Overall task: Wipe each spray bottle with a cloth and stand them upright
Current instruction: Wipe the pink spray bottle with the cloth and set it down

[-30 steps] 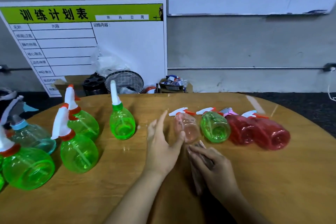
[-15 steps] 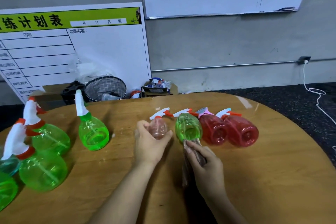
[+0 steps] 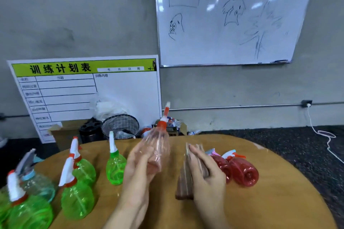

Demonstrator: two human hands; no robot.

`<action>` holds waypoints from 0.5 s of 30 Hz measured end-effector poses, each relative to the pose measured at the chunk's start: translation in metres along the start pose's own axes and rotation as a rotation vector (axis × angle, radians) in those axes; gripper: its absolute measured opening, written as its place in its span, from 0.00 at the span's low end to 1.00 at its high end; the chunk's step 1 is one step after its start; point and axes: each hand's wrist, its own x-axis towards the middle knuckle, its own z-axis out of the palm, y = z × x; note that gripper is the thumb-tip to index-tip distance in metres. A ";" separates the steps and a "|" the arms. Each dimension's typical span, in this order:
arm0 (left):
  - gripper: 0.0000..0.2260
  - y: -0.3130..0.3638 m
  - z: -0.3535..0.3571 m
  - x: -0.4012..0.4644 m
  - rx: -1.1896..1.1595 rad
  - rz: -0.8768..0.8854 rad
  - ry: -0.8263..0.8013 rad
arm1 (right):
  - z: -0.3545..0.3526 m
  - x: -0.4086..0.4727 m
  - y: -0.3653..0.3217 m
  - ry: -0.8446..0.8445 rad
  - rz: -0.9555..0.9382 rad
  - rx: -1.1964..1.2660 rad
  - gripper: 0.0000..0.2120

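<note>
The left hand [image 3: 138,165] is gripping a pale pink spray bottle [image 3: 157,149] around its lower body, fingers curled up its side, and is holding it off the wooden table [image 3: 279,201] with its white and orange nozzle tilting up and away from the person. Just to the right of it, apart from the bottle, the right hand [image 3: 206,176] is clutching a folded brown cloth [image 3: 184,178], thumb and fingers wrapped over the fold while the loose end is hanging down towards the tabletop. Beyond the right hand and slightly to its right, two red spray bottles [image 3: 242,172] are lying on their sides, touching each other, their nozzles pointing towards the far edge; the nearer one is partly hidden behind the fingers. To the left of the left hand, a green spray bottle [image 3: 115,168] is standing upright close by, and further left more green bottles [image 3: 78,197] and one clear blue-tinted bottle [image 3: 37,186] are standing in a cluster near the table's left edge. Past both hands, off the far rim, a wire mesh basket [image 3: 121,125] and a cardboard box [image 3: 63,135] are sitting on the floor below a green-headed chart board [image 3: 83,89], and a whiteboard [image 3: 232,15] with marker sketches is hanging on the grey wall above the right hand.
</note>
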 end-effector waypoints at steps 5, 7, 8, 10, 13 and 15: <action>0.27 0.074 0.030 -0.052 -0.121 0.115 -0.158 | 0.024 0.003 -0.107 -0.118 -0.114 0.137 0.10; 0.26 0.097 0.036 -0.067 -0.146 0.149 -0.252 | 0.029 -0.003 -0.136 -0.142 -0.145 0.168 0.10; 0.26 0.107 0.037 -0.074 -0.155 0.159 -0.287 | 0.030 -0.005 -0.148 -0.148 -0.163 0.180 0.11; 0.28 0.130 0.037 -0.090 -0.162 0.174 -0.322 | 0.030 -0.011 -0.173 -0.159 -0.205 0.192 0.11; 0.30 0.153 0.033 -0.112 -0.153 0.194 -0.347 | 0.026 -0.023 -0.205 -0.178 -0.250 0.196 0.09; 0.29 0.166 0.029 -0.131 -0.168 0.213 -0.371 | 0.025 -0.034 -0.222 -0.196 -0.267 0.191 0.09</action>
